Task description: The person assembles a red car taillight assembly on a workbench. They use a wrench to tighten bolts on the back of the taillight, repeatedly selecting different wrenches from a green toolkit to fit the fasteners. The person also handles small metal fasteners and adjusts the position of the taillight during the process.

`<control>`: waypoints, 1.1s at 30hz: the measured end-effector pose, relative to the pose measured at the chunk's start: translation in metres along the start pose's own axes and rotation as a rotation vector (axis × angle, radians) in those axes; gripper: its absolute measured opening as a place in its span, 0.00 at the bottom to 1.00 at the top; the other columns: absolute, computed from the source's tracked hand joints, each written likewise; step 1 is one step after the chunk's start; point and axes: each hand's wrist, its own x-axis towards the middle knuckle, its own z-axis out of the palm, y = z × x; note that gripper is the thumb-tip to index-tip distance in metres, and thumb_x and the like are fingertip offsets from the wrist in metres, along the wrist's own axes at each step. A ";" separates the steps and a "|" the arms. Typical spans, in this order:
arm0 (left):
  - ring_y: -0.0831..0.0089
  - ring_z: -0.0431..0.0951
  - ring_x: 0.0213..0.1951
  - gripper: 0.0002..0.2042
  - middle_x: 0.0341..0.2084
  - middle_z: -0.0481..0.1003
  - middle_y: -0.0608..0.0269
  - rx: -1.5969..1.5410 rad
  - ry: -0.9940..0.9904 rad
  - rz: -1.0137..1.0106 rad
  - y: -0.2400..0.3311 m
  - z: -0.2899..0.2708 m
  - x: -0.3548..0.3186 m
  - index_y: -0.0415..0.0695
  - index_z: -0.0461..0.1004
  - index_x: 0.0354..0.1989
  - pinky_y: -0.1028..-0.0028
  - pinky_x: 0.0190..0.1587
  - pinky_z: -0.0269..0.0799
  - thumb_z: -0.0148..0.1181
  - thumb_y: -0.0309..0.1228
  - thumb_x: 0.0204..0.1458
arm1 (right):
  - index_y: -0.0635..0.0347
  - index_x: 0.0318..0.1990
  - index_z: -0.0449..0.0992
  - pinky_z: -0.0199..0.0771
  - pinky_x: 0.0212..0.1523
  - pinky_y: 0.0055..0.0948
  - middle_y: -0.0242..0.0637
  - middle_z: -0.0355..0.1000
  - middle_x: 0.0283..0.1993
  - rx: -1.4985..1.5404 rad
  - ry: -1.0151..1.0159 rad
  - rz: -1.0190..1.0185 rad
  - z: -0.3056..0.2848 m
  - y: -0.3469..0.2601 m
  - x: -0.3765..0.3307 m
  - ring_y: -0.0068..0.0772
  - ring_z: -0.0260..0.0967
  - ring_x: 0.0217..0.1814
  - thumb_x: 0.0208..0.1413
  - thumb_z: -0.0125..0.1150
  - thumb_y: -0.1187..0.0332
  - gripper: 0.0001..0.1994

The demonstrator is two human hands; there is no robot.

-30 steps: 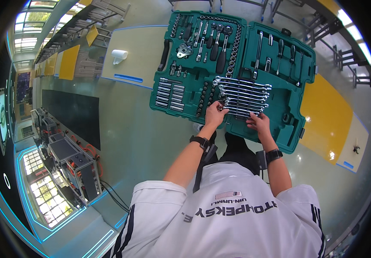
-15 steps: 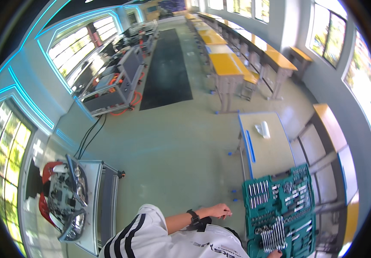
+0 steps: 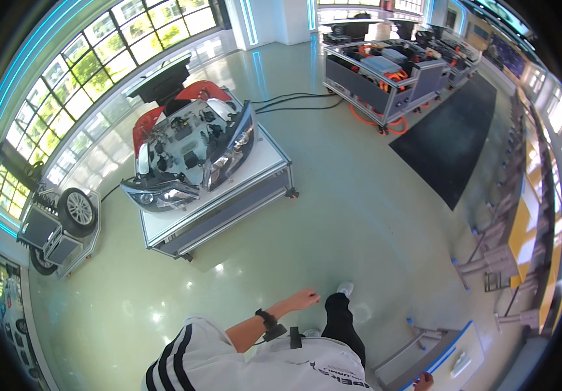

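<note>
Swinging left hand [image 3: 303,300] empty, right hand [image 3: 424,378] touching white table [image 3: 453,348]

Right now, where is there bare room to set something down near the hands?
Bare floor spreads between the white stand carrying the car front end and the dark mat. The left hand hangs empty over it. The right hand touches the small white table, mostly bare. Crowded: the desk row.

No packages, labels, signs or screens clearly in view.
</note>
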 end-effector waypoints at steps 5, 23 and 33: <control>0.72 0.75 0.16 0.14 0.19 0.78 0.61 -0.223 0.183 -0.567 0.035 -0.096 -0.006 0.41 0.77 0.38 0.71 0.23 0.71 0.58 0.41 0.56 | 0.67 0.44 0.72 0.62 0.11 0.29 0.44 0.73 0.31 -0.222 0.092 -0.054 0.082 -0.085 0.230 0.33 0.68 0.18 0.54 0.55 0.69 0.13; 0.79 0.76 0.30 0.05 0.25 0.77 0.63 -0.740 1.398 0.010 0.154 -0.474 0.305 0.37 0.75 0.38 0.76 0.32 0.72 0.56 0.25 0.59 | 0.62 0.51 0.74 0.73 0.48 0.36 0.45 0.77 0.44 -0.973 -1.880 -1.024 1.134 -0.578 0.037 0.41 0.75 0.45 0.62 0.54 0.62 0.15; 0.75 0.77 0.29 0.07 0.26 0.78 0.62 -0.702 0.921 0.196 0.237 -0.732 0.544 0.38 0.73 0.43 0.74 0.36 0.74 0.56 0.25 0.58 | 0.64 0.51 0.73 0.70 0.35 0.24 0.36 0.75 0.39 -0.375 -1.661 0.198 1.300 -0.764 0.120 0.26 0.71 0.34 0.67 0.48 0.61 0.15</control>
